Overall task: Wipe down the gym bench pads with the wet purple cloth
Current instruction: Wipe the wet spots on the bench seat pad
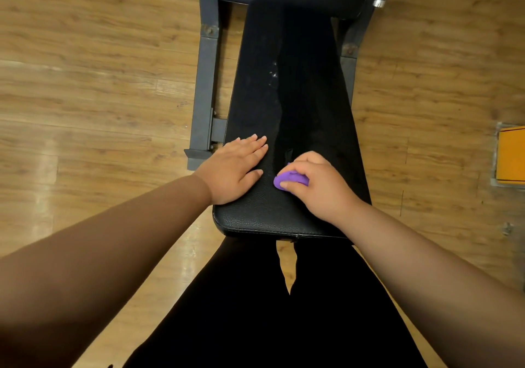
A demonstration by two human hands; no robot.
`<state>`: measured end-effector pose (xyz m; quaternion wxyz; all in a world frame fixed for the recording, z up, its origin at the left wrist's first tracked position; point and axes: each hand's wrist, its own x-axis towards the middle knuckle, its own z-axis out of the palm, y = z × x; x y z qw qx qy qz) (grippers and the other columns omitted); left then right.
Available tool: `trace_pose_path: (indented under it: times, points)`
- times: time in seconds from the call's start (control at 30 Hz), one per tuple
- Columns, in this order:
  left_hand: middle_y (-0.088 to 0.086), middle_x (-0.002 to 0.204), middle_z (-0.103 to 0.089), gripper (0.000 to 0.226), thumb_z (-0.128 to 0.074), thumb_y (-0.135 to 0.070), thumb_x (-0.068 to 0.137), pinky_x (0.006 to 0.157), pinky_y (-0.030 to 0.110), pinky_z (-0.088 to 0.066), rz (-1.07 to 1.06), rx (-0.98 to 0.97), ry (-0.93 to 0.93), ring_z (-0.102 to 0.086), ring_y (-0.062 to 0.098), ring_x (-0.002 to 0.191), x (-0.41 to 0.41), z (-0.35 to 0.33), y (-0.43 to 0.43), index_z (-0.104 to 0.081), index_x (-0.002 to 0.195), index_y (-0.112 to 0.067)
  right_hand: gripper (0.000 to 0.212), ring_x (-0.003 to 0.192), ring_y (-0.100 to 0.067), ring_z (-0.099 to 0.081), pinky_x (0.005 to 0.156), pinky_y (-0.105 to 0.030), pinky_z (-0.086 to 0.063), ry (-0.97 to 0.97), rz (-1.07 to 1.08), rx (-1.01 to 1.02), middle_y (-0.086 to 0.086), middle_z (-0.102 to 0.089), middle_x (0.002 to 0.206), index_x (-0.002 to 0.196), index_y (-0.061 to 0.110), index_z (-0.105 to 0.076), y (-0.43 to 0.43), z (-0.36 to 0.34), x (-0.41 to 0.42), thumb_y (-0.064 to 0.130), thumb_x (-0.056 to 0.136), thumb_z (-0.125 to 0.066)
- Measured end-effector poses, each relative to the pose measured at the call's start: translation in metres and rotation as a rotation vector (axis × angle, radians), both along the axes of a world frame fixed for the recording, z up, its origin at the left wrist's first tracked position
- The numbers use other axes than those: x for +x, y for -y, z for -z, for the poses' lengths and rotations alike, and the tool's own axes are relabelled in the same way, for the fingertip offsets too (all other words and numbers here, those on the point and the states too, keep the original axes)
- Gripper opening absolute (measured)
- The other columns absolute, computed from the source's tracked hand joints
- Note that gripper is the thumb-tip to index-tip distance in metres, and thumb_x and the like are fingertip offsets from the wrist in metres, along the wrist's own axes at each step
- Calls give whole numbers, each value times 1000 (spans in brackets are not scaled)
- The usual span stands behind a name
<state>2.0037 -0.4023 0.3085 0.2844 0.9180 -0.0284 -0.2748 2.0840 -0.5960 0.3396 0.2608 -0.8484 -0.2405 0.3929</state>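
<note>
At the six-o'clock end of the black pad [255,217], the right grip [318,185] clutches the purple cloth [289,180]; the left grip [235,168] lies flat, fingers straight, at its nine o'clock.

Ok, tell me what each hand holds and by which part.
The right hand grips the bunched purple cloth, wrapped over its top, against the black textured bench pad. The left hand holds nothing, resting flat on that pad.
</note>
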Motion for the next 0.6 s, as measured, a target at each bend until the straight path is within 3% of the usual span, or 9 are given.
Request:
trace_pose_path:
  times: [0.1, 0.27, 0.4, 0.5, 0.6]
  points:
    - [3, 162, -7, 57, -30, -35, 104, 116, 24, 7, 11, 26, -9, 0, 16, 150, 2, -4, 1, -13, 154, -12, 27, 110, -12, -45, 88, -18, -31, 4, -18, -72, 9, -45, 111, 116, 20, -68, -7, -5, 0, 32, 91, -63]
    - [4, 163, -4, 60, -33, -34, 104, 116, 26, 8, 22, 49, -10, 2, 17, 150, -7, -11, 8, -10, 154, -12, 31, 112, -11, -48, 88, -20, -34, 60, -172, -124, 7, -56, 119, 122, 27, -60, -3, -14, 5, 28, 91, -63]
    - [4, 163, -6, 59, -36, -32, 104, 113, 23, 10, -9, 26, 14, 0, 17, 150, -18, -15, 9, -12, 154, -12, 23, 103, -9, -52, 84, -19, -39, 62, -160, -54, 5, -60, 110, 114, 23, -66, 1, -23, -14, 25, 90, -65]
    - [3, 163, -3, 60, -34, -34, 104, 114, 24, 10, -6, 51, -1, 2, 17, 150, -18, -17, 11, -10, 154, -13, 21, 99, -11, -53, 87, -22, -43, 14, -265, 20, 4, -60, 105, 111, 20, -69, 10, -26, -21, 20, 90, -65]
    - [3, 163, -1, 60, -32, -36, 104, 116, 26, 9, 9, 73, -18, 4, 16, 150, -19, -20, 12, -8, 154, -13, 22, 95, -11, -48, 77, -15, -35, 64, -162, -2, 4, -50, 103, 112, 18, -71, 5, -14, -3, 18, 91, -65]
